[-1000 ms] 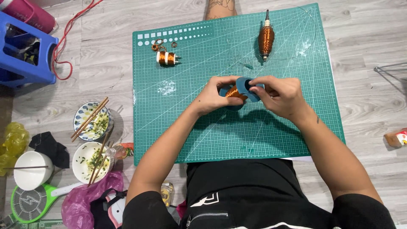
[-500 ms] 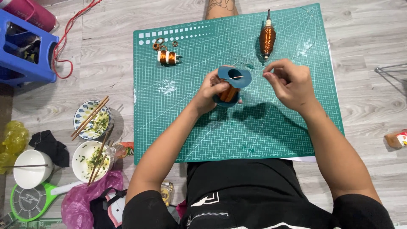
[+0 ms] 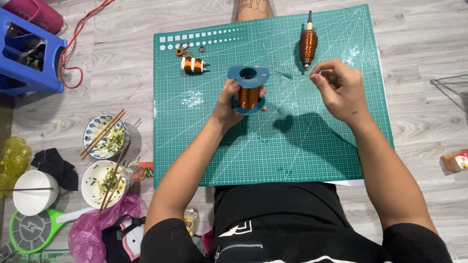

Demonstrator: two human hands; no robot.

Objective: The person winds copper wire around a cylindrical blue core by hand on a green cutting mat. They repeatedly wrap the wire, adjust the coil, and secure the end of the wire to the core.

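Observation:
My left hand point(image 3: 229, 102) grips a blue spool of copper wire point(image 3: 248, 90) above the middle of the green cutting mat point(image 3: 292, 146). My right hand point(image 3: 339, 87) is off to the right of the spool, thumb and forefinger pinched together as if on a thin wire that is too fine to see. Just beyond that hand lies a long copper-wound spindle point(image 3: 307, 43). A small copper coil with white ends point(image 3: 194, 64) lies at the mat's far left, with small rings point(image 3: 183, 49) beside it.
Left of the mat on the wooden floor stand two bowls with chopsticks point(image 3: 105, 136), a white cup point(image 3: 34, 192), a green racket-shaped swatter point(image 3: 34, 231), a pink bag point(image 3: 90, 234) and a blue stool point(image 3: 29, 53). A small bottle point(image 3: 456, 160) lies at the right.
The hands, together on the spool a second ago, have drawn apart. The left hand has lifted the spool farther up the mat; the right hand has moved right, fingers pinched.

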